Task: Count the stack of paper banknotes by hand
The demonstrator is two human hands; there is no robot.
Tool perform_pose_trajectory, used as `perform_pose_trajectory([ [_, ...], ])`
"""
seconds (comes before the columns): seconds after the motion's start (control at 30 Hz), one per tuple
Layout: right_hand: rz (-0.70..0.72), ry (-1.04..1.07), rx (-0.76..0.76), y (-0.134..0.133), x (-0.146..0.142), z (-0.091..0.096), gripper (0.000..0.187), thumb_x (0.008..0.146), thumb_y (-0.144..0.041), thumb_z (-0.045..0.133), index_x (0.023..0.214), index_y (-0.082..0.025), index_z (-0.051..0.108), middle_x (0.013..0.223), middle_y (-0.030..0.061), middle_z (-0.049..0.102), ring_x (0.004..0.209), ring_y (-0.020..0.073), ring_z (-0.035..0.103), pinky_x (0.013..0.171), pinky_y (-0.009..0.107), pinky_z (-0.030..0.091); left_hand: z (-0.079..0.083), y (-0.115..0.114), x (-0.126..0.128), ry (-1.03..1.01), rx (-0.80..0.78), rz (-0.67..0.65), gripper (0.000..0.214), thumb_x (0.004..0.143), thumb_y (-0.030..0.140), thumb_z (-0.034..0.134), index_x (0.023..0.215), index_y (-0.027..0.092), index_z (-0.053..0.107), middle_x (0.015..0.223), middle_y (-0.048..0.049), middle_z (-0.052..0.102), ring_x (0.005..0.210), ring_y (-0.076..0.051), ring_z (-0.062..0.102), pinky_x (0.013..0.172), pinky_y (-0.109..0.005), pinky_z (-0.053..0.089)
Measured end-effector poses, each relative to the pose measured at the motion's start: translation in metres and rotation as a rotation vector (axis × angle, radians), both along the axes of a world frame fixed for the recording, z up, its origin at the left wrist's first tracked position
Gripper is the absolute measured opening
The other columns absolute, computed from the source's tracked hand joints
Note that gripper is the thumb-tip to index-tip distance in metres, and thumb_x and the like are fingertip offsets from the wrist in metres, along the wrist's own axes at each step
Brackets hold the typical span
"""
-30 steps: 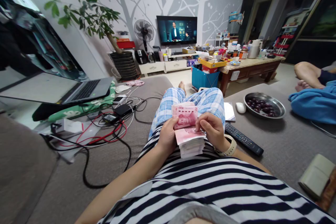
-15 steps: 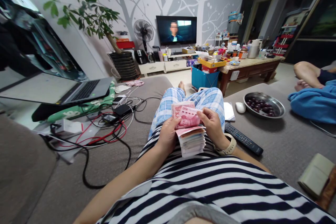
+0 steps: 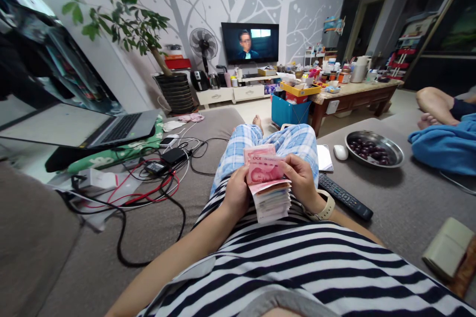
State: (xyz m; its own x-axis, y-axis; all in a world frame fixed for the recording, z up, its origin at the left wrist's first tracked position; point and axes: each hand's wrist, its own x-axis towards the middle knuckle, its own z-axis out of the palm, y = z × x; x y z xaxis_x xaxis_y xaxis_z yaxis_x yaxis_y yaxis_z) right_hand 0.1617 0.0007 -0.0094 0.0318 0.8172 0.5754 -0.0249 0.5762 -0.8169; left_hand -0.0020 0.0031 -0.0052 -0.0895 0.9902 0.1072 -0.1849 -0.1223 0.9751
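Pink 100 banknotes are spread between my two hands above my lap. My left hand is closed around the left side of the notes, its thumb near their edge. At the upper right corner of the front note, my right hand pinches the paper between thumb and fingers. Below the pink notes hangs a thick folded stack of mixed banknotes, its layered edges facing me. The fingers under the stack are hidden, so I cannot tell which hand bears it.
To my right on the sofa lie a remote control, a white mouse, a steel bowl of dark round fruit and a wallet. Cables and a laptop are at left. Another person's leg shows far right.
The front pink note has tilted and shifted slightly under my right fingers, and my left thumb has drawn back toward the notes' left edge. The stack below stays in place.
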Motion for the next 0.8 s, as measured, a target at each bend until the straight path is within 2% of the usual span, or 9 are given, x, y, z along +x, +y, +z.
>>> perform_pose_trajectory([
  [0.2, 0.026, 0.011, 0.008, 0.0001, -0.0003, -0.0037, 0.032, 0.090, -0.043, 0.062, 0.069, -0.019, 0.057, 0.063, -0.0030, 0.050, 0.059, 0.0117, 0.042, 0.058, 0.026, 0.037, -0.0021, -0.0003, -0.0024, 0.102, 0.051, 0.004, 0.014, 0.071, 0.026, 0.063, 0.070, 0.018, 0.075, 0.082, -0.0061, 0.074, 0.081, -0.023, 0.060, 0.080, -0.033, 0.049],
  [0.47, 0.026, 0.024, -0.007, 0.0004, -0.0015, -0.0050, 0.031, 0.089, -0.044, 0.062, 0.071, -0.019, 0.059, 0.063, -0.0026, 0.053, 0.059, 0.0118, 0.044, 0.058, 0.025, 0.038, -0.0045, -0.0010, -0.0053, 0.180, 0.104, 0.025, 0.011, 0.068, 0.020, 0.064, 0.067, 0.023, 0.074, 0.078, -0.0040, 0.073, 0.088, -0.026, 0.060, 0.085, -0.034, 0.048],
  [0.8, 0.022, 0.026, -0.020, -0.0005, -0.0018, -0.0051, 0.030, 0.089, -0.045, 0.063, 0.073, -0.019, 0.060, 0.064, -0.0021, 0.053, 0.060, 0.0124, 0.045, 0.057, 0.025, 0.039, 0.0034, -0.0053, -0.0005, 0.037, 0.014, 0.002, 0.014, 0.071, 0.024, 0.063, 0.063, 0.018, 0.072, 0.072, -0.0045, 0.069, 0.074, -0.021, 0.056, 0.074, -0.032, 0.047],
])
